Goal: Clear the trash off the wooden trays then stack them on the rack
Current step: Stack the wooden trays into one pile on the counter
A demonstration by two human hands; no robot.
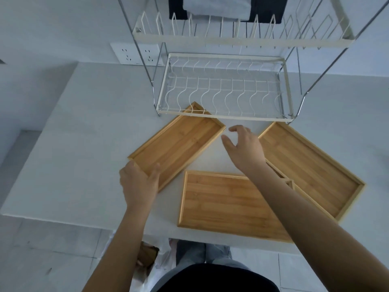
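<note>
Left hand (139, 182): I am gripping the near end of the left tray (179, 142), thumb lying inside the rim, fingers wrapped under the edge.
Left tray: it is lying angled on the white tabletop (88, 127), its far corner tucked under the front bar of the lower rack (223, 91); no trash is showing on it.
Middle tray (223, 203): it is lying flat near the tabletop's front edge, bare of trash.
Right hand (245, 147): I am holding it open and empty, fingers spread, between the left tray's far end and the right tray.
Right tray (311, 167): it is lying angled, partly hidden by my forearm, bare where visible.
Step in hand: clearing is looking finished; I am starting the stacking with the left tray.
Next move: I am judging that my right hand needs to catch the far end, then both hands lift and tilt the tray into the rack's wire slots.
</note>
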